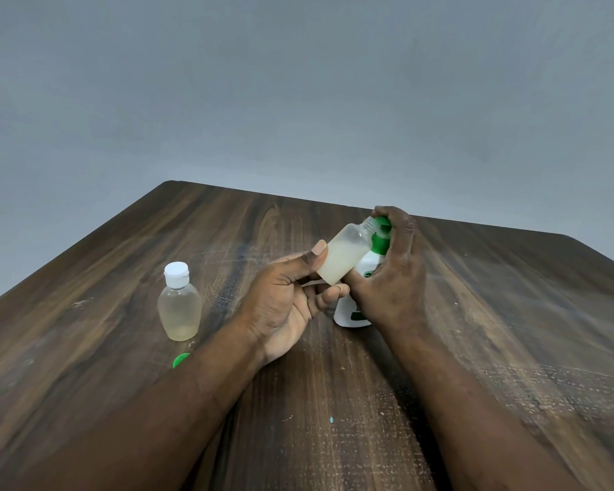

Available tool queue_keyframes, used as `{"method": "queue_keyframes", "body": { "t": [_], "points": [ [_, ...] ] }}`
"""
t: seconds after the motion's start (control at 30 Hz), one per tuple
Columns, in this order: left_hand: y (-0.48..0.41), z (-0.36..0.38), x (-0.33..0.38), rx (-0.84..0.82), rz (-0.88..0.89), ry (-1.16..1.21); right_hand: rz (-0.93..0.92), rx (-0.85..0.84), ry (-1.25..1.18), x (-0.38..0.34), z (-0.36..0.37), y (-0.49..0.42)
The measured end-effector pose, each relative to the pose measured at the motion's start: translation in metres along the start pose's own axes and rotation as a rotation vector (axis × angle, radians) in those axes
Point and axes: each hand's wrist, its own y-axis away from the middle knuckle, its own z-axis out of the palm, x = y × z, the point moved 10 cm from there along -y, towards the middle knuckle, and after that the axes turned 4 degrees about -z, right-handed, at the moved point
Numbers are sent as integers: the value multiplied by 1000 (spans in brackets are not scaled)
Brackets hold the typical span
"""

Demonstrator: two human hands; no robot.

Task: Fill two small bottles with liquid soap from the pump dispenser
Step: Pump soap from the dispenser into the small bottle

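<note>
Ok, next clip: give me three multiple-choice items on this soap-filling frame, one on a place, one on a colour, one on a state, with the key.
1. Where is the loose green cap?
A. on the wooden table, beside the left forearm
B. on a shelf
C. inside a bowl

2. What colour is the cap on the standing bottle?
A. red
B. white
C. black

3. How is the held bottle in the left hand?
A. capped and upright
B. lying flat on the wood
C. uncapped and tilted, neck at the nozzle of the pump dispenser

Key:
1 A: the cap lies on the wood next to the forearm.
2 B: its flip cap is white.
3 C: the bare threaded neck leans to the green pump head, which the right hand covers with curled fingers.
</note>
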Motion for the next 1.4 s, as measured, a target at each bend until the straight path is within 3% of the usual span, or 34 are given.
{"method": "queue_keyframes", "body": {
  "t": [1.4],
  "points": [
    [-4,-5,-2,24,-10,-11,-10,-7,17,-2,-2,1]
  ]
}}
